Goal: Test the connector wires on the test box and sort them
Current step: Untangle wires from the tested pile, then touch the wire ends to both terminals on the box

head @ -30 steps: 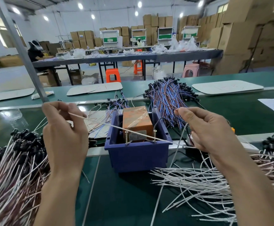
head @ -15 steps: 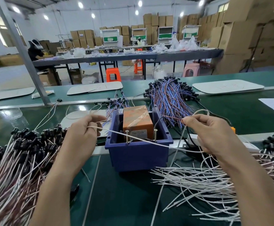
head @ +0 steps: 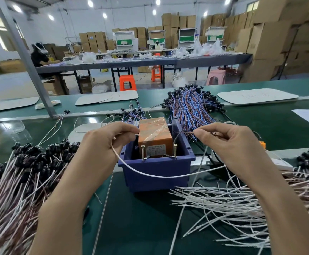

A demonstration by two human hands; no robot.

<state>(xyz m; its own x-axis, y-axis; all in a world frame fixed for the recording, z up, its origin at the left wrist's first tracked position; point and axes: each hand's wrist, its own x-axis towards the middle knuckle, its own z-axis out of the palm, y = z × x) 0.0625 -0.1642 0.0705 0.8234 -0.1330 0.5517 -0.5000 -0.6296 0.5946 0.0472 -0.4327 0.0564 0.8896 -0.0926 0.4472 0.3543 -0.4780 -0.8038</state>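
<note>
"What are the hands doing?"

"The left hand [head: 102, 148] is pinching the pale tip of a white connector wire [head: 159, 176] between thumb and forefinger, with the other fingers curled. The right hand [head: 229, 146] is pinching a thin brownish end the same way. Both are hovering over the blue bin [head: 159, 166]."

"And around them?"

"The green counter [head: 131, 227] is carrying a big pile of black-capped wires [head: 21, 181] on the left and loose white wires [head: 223, 208] on the right. A blue-and-brown bundle [head: 190, 109] is lying behind the bin. The bin is sitting in the middle, holding the orange test box [head: 154, 133]."

"Where is the held wire running?"

"It is sagging in a loop across the bin's front wall. Two upright screws [head: 143, 151] are standing at the box's near side, and both pinched ends are hanging above them, apart."
</note>
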